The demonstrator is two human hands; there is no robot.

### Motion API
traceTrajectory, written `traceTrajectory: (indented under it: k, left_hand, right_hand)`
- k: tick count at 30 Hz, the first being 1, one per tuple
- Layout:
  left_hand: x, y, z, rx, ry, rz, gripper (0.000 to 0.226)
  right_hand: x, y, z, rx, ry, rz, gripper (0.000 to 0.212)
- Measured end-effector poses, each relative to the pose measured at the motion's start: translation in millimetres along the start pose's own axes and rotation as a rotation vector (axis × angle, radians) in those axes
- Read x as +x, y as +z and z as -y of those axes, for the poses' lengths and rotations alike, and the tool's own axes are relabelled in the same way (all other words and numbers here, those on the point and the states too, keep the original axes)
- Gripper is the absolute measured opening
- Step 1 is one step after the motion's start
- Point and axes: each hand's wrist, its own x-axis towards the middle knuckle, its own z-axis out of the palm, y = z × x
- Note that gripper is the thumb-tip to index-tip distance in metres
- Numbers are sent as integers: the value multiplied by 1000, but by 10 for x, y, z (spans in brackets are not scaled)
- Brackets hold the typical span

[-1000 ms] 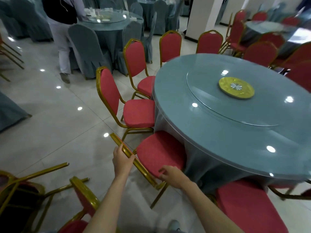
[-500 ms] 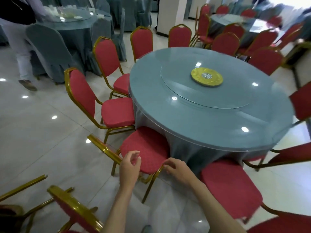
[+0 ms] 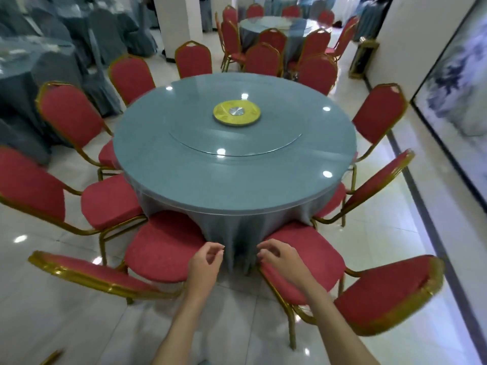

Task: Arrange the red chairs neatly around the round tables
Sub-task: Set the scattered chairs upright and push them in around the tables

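A round table point(image 3: 184, 180) with a grey-blue cloth and a glass turntable fills the middle of the head view. Several red chairs with gold frames ring it. Two stand nearest me: one at the lower left point(image 3: 158, 248) and one at the lower right point(image 3: 316, 256). My left hand point(image 3: 205, 262) hovers over the right edge of the left chair's seat, fingers loosely curled, holding nothing. My right hand point(image 3: 279, 259) hovers over the left edge of the right chair's seat, also with curled fingers and nothing in it. Between the two seats hangs the tablecloth.
A yellow disc point(image 3: 236, 112) lies at the turntable's centre. A second round table point(image 3: 276, 25) ringed by red chairs stands behind. Grey-covered chairs point(image 3: 105, 35) crowd the far left. A white pillar point(image 3: 179, 25) rises at the back. A wall with a framed picture point(image 3: 453, 106) runs along the right.
My view has swung to the right, so the table is now centred. Both hands have let go of the left chair's frame and now hover apart between the two near chairs.
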Motion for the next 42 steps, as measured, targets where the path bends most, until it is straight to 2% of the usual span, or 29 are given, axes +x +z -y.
traceTrajectory:
  k: [4, 12, 18, 24, 28, 31, 42]
  left_hand:
    - [-216, 731, -411, 12, -1, 88, 16]
    - [-521, 2179, -991, -120, -45, 174, 20]
    - [-588, 2973, -1395, -119, -28, 298, 21]
    - [-457, 3585, -1677, -143, -48, 324, 20]
    - [-313, 4051, -1762, -131, -71, 334, 21]
    - [-122, 4394, -1788, -137, -98, 323, 22]
    - [476, 5331, -2156, -205, -195, 188, 19]
  right_hand:
    - [-304, -727, -453, 58, 10, -75, 17]
    - [-963, -1997, -1221, 227, 109, -264, 18]
    - [-1175, -2617, -1631, 266, 161, -354, 16]
    - [-1214, -3076, -1925, 382, 203, -390, 15]
    - [-1077, -3456, -2154, 473, 217, -387, 16]
    - [-854, -3732, -2315, 452, 224, -375, 17]
    - [29, -4594, -2737, 338, 239, -147, 18]
